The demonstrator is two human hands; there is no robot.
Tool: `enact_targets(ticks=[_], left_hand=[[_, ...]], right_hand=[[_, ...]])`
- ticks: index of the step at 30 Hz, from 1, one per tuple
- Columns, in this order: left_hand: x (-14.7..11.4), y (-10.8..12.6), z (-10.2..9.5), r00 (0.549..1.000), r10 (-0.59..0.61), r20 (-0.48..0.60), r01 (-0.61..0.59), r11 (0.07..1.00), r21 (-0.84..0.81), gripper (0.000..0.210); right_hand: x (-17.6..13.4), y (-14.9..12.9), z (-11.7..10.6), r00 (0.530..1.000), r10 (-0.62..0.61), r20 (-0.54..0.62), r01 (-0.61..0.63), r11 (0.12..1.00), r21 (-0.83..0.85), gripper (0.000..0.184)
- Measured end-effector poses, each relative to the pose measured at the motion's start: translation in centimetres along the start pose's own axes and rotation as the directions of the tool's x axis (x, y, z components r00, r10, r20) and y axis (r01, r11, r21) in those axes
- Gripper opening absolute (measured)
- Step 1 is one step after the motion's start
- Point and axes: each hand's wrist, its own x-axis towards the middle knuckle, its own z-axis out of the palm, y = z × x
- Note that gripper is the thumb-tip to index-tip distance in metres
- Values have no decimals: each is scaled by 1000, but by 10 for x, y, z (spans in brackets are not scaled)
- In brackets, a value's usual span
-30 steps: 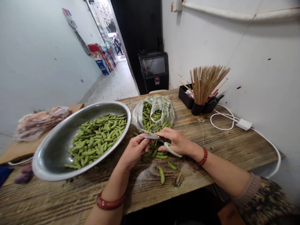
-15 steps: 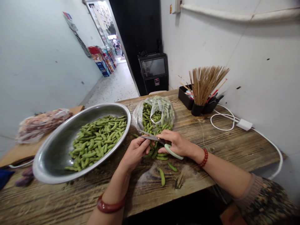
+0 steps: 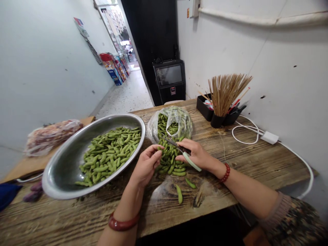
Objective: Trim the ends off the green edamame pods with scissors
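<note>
My right hand (image 3: 196,153) is closed round a pair of scissors (image 3: 191,162) with pale green handles. Their blades point up and left, over the loose pods. Just left of the blades, my left hand (image 3: 146,164) pinches a green edamame pod (image 3: 160,148), mostly hidden by the fingers. Beyond both hands a clear plastic bag (image 3: 185,120) lies with its mouth towards me, and edamame pods (image 3: 170,155) spill from it onto the table. To the left stands a wide metal basin (image 3: 64,164), partly filled with pods (image 3: 110,153).
Two single pods lie near the front edge of the wooden table (image 3: 215,191). Bamboo skewers (image 3: 225,95) stand in a black holder at the back right, beside a white cable with an adapter (image 3: 269,137). A bagged pinkish food (image 3: 52,135) rests on a board behind the basin.
The scissors have drawn back to the right, away from my left fingertips. My hands are further apart, and the whole view has shifted slightly.
</note>
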Motion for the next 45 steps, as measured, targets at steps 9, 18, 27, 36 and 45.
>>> enact_targets(ticks=[9,18,27,36,45], left_hand=[[1,0,-1,998,-3,-67,-10,981,-195,26],[0,2,4,994,12,-112,-31,985,-169,27],[-1,0,8,996,12,-94,-22,994,-110,23],[0,-3,9,990,15,-143,-32,992,-122,27],[-2,1,13,992,-22,-126,5,991,-136,27]], right_hand=[[-1,-2,1,998,-9,57,9,1000,3,53],[-1,-2,2,996,-22,87,24,999,-26,56],[-2,1,4,994,-75,75,75,997,-3,54],[-3,0,5,992,-87,91,87,996,8,57],[-2,-4,4,992,-93,86,96,995,-24,46]])
